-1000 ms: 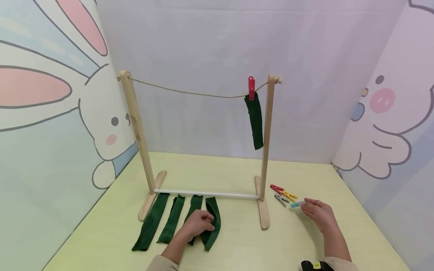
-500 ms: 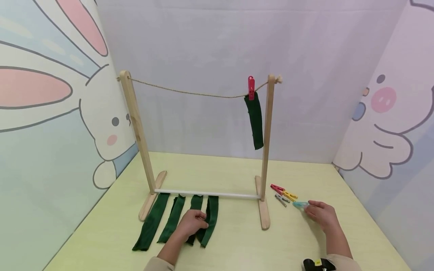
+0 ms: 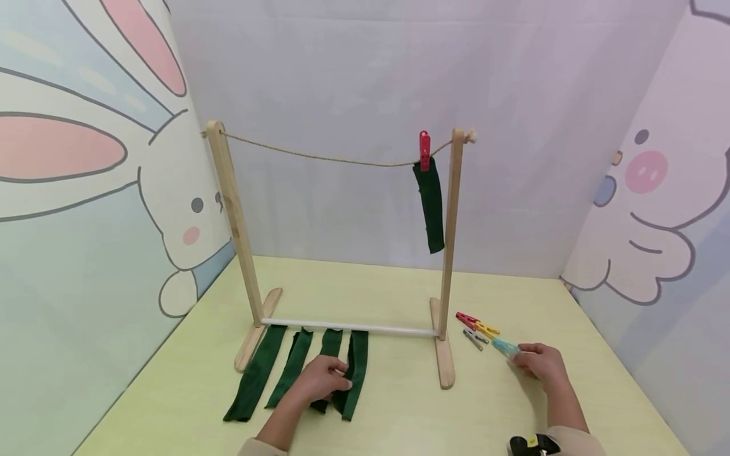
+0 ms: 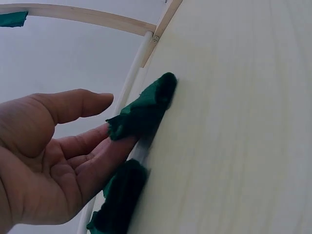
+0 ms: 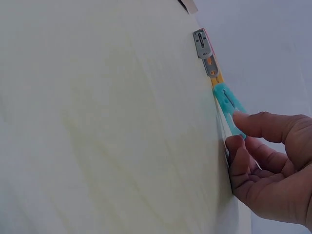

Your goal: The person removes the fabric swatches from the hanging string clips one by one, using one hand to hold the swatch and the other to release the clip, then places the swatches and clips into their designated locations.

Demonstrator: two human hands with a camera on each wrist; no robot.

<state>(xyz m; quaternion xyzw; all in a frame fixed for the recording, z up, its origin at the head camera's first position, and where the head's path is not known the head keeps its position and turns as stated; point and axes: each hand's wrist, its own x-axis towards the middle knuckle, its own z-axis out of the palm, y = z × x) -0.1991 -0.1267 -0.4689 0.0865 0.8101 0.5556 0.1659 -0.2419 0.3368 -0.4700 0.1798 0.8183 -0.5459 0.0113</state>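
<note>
In the head view my left hand (image 3: 319,378) is at the left edge of the rightmost dark green cloth strip (image 3: 359,364) on the table. The left wrist view shows its fingers under the edge of that strip (image 4: 146,109), the thumb raised clear of the cloth. Between thumb and fingers, my right hand (image 3: 542,364) pinches a light blue clothespin (image 3: 505,347) close to the tabletop; the right wrist view shows this clothespin (image 5: 227,105) too. Up on the rope (image 3: 319,156), a red clothespin (image 3: 424,151) holds another green strip (image 3: 431,206), hanging near the right post.
Several more green strips (image 3: 256,373) lie in a row left of my left hand. Red (image 3: 467,318), yellow (image 3: 486,330) and grey clothespins (image 3: 473,339) lie right of the wooden stand (image 3: 445,253). A white rod (image 3: 353,327) joins its feet.
The rightmost strip, bowed earlier, now lies straighter, and my left hand has shifted slightly left. My right hand has moved slightly right and nearer me with the blue clothespin.
</note>
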